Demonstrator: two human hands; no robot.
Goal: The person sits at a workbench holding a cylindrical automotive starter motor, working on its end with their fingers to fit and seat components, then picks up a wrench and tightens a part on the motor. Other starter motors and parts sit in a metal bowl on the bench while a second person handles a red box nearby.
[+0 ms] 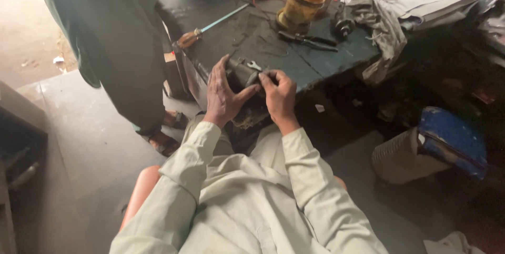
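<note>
While both hands close on it, these lines run outward from the part.
Part: dark, greasy, rounded metal housing (243,73) with a small bright fitting on top, at the near edge of the workbench.
Left hand (223,93): fingers curled over the housing's left side, thumb pressed to its front.
Right hand (279,93): fingertips pinching the housing's right end.
Workbench (321,57): flat, black, oil-stained top, scuffed and dull.
Behind: brass-coloured ribbed cylinder (300,7), hollow and upright; black pliers (307,40) lying flat beside it.
Left rear: screwdriver (210,27), brown handle, long pale shaft.
Right: crumpled grey rag (376,20).
Bystander: person in dark green cloth (118,38), sandalled, beside the bench.
</note>
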